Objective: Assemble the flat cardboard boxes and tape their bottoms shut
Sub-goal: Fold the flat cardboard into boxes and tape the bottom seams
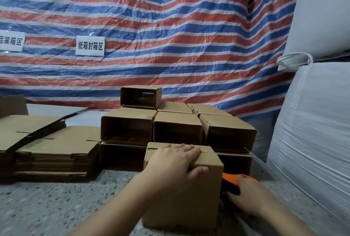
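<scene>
While the left hand (pixel 175 160) is pressing flat on top of the box (pixel 181 188) at about six o'clock on the floor, fingers spread over the flap seam and thumb hooking the near edge, the right hand (pixel 248 197) is curling round an orange and blue tape dispenser (pixel 232 182) just beside the box's right wall. To tape well, I would be keeping the flaps pushed level and the seam tight, then drawing the tape straight along it. Finished boxes (pixel 176 127) are stacking at twelve o'clock, flat cardboard (pixel 49 146) is piling at nine. Speckled stone floor (pixel 56 207) is lying underneath, a striped tarp (pixel 151 27) is hanging behind, and white sacks (pixel 312 122) are bulging at three o'clock.
</scene>
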The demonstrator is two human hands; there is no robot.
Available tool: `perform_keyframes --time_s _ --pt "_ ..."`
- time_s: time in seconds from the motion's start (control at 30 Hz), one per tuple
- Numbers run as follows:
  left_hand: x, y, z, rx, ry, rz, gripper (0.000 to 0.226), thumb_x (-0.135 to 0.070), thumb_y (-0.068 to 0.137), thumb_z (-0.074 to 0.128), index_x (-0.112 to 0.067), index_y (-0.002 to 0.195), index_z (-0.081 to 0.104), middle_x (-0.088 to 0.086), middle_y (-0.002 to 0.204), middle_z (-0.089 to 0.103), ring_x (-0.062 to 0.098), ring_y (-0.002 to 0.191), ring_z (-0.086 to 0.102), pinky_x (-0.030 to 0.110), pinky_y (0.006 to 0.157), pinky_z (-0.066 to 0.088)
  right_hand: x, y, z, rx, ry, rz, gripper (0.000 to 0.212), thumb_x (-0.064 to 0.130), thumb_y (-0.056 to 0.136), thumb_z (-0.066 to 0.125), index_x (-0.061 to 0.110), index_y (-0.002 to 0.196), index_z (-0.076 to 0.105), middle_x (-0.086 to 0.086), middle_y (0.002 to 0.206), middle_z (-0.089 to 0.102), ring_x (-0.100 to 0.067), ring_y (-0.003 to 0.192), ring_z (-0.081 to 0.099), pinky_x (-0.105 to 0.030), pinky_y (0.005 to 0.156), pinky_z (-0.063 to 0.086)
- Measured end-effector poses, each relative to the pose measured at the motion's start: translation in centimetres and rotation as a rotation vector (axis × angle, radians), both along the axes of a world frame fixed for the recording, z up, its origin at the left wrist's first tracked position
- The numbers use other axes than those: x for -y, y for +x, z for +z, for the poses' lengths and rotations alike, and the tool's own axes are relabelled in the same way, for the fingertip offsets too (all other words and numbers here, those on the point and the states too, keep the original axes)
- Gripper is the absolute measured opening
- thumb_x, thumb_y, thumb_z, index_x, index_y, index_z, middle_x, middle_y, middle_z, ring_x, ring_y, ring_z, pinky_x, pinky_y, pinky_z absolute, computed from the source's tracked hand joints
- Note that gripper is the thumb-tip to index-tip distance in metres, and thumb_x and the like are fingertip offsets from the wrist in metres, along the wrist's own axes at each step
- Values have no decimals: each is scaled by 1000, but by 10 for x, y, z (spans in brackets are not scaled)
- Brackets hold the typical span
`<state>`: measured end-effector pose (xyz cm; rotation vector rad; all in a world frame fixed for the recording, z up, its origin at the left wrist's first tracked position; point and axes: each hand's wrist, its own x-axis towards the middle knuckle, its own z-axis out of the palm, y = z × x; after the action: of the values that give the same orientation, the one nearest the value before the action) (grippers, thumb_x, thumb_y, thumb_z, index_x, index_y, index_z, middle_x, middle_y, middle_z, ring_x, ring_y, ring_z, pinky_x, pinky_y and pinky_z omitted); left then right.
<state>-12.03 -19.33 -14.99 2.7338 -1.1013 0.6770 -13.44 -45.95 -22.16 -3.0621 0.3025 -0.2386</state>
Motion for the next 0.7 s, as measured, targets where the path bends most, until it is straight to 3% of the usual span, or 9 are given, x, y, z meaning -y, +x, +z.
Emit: perform_keyframes --time_s 0.1,0.2,0.27,0.37,0.47,0.57,0.63,0.7 --pt "-1 1 1 -30 5 -4 68 -74 92 22 -37 149 28 -12 156 34 12 144 29 37 114 27 4 7 3 14 18 -4 43 69 88 55 31 109 56 14 98 62 -3 86 62 -21 71 51" --pt "-1 1 4 -65 20 8 68 -71 93 28 -36 151 25 -12 158 29 11 145 26 37 114 26 8 13 30 130 250 -22 40 67 89 54 28 92 60 6 77 69 -5 67 67 -30 68 59" --pt "-1 1 7 -96 39 5 68 -70 93 31 -35 152 23 -11 159 27 12 146 24 38 114 26 11 11 66 282 412 -2 44 65 87 58 22 82 65 4 61 70 -8 55 67 -30 57 54" --pt "0 2 12 -129 72 -8 70 -67 95 35 -32 154 21 -10 160 25 14 147 23 39 115 26 6 0 134 424 506 72 59 72 75 64 13 70 69 2 54 69 -18 53 66 -30 55 46" --pt "0 3 15 -140 88 -8 71 -66 95 35 -31 155 20 -9 161 24 14 147 22 39 115 26 -17 -13 190 327 671 224 79 82 55 60 10 85 72 -8 68 74 -24 61 69 -33 64 49" --pt "-1 0 13 -109 38 -17 69 -68 94 36 -31 151 29 -9 157 33 14 144 30 39 112 32 -44 -12 221 125 810 361 82 80 58 61 13 104 67 -7 75 74 -19 60 69 -31 59 53" --pt "-2 -4 14 -105 -46 -26 65 -74 89 38 -32 138 46 -10 141 52 13 128 49 35 98 44 -57 -4 229 21 859 404 79 75 61 64 12 109 63 -5 72 72 -16 55 66 -27 50 53" --pt "-4 -8 15 -196 -214 -29 57 -75 86 39 -34 120 57 -12 111 65 6 98 60 25 77 51 -64 7 228 -53 875 403 76 70 62 68 12 112 62 -6 73 71 -15 55 65 -27 50 53"
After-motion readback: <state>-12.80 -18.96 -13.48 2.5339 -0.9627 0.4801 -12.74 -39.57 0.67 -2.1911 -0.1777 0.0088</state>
